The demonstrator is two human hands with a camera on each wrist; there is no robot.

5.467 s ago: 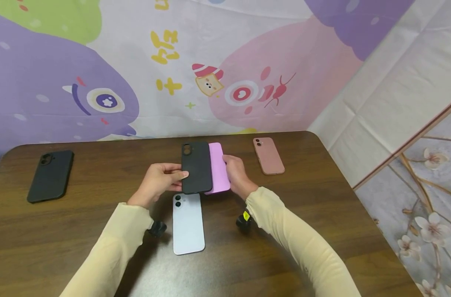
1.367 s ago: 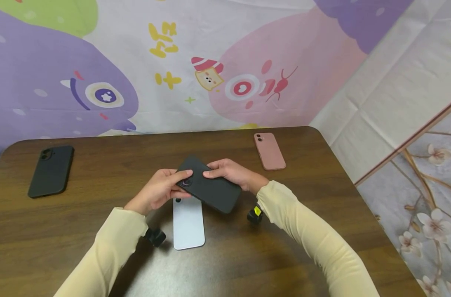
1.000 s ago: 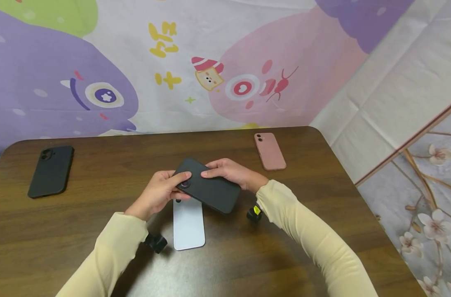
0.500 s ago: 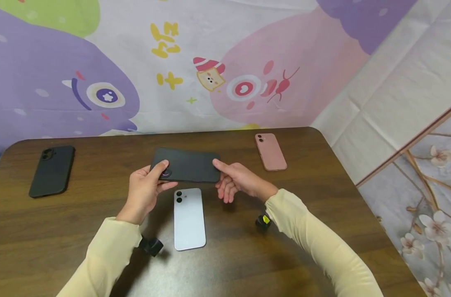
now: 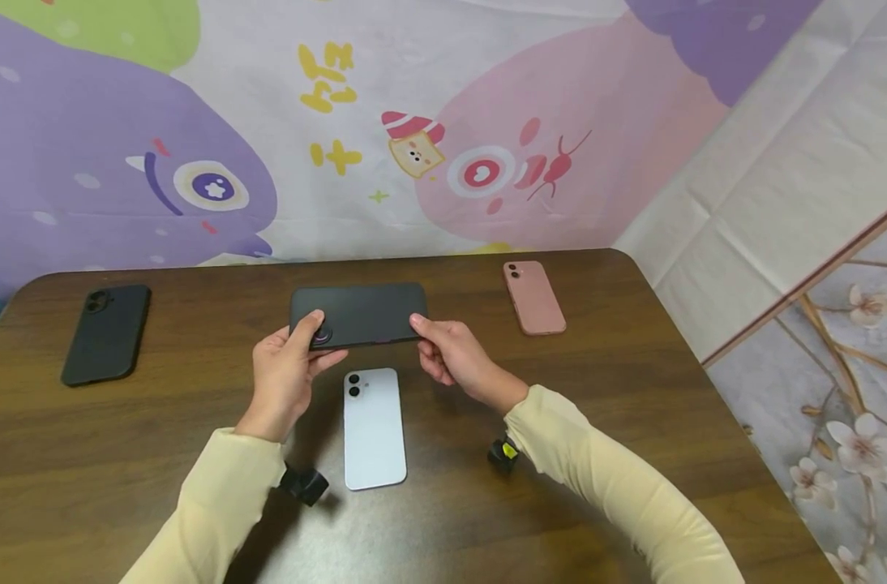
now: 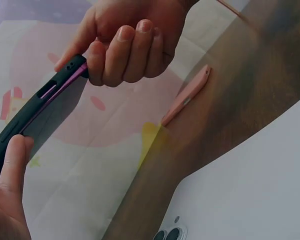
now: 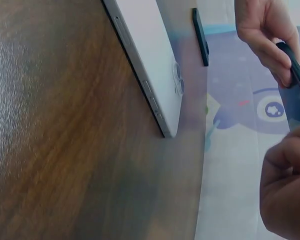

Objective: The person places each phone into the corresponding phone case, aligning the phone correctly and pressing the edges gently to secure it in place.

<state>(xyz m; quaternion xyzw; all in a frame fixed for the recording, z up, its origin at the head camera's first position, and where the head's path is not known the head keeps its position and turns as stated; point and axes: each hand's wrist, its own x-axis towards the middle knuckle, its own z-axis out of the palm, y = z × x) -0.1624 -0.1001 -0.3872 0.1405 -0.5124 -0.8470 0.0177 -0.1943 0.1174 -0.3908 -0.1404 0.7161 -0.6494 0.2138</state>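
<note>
Both hands hold a purple phone in a black phone case (image 5: 366, 312), level and crosswise above the table. My left hand (image 5: 281, 377) grips the camera end, thumb beside the lens opening. The right hand (image 5: 454, 353) pinches the other end between thumb and curled fingers. In the left wrist view a purple phone edge (image 6: 65, 89) shows along the black case (image 6: 27, 107), which looks slightly bowed there. The right wrist view catches the left hand (image 7: 270, 40) on the case's far end. Below the hands a white phone (image 5: 374, 430) lies back up.
Another black phone case (image 5: 106, 334) lies at the table's far left. A pink phone (image 5: 534, 298) rests near the back right. Behind the brown wooden table (image 5: 633, 454) hangs a cartoon-printed cloth (image 5: 356, 227).
The case has gone over the purple phone, which lay beside it earlier. Both hands have turned the cased phone level and moved it left and back, uncovering the white phone's cameras.
</note>
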